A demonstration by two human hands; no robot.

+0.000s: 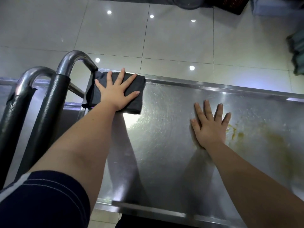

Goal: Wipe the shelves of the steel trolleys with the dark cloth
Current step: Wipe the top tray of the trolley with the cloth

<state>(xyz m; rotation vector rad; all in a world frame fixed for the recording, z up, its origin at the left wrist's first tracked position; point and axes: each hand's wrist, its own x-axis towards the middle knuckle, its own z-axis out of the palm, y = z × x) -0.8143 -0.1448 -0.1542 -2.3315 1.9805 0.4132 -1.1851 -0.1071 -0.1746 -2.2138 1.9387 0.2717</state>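
Observation:
A steel trolley's top shelf (164,145) fills the lower middle of the head view. The dark cloth (136,89), folded into a rectangle, lies in the shelf's far left corner. My left hand (115,94) presses flat on the cloth with fingers spread. My right hand (210,125) rests flat on the bare steel to the right, fingers straight. A yellowish stain (238,134) smears the shelf just right of my right hand.
Two curved steel trolley handles with black grips (49,96) rise at the left. A second trolley's shelf (72,116) sits beside them. Pale floor tiles (164,38) lie beyond the shelf. Dark crates and bundles (296,51) stand at the far right.

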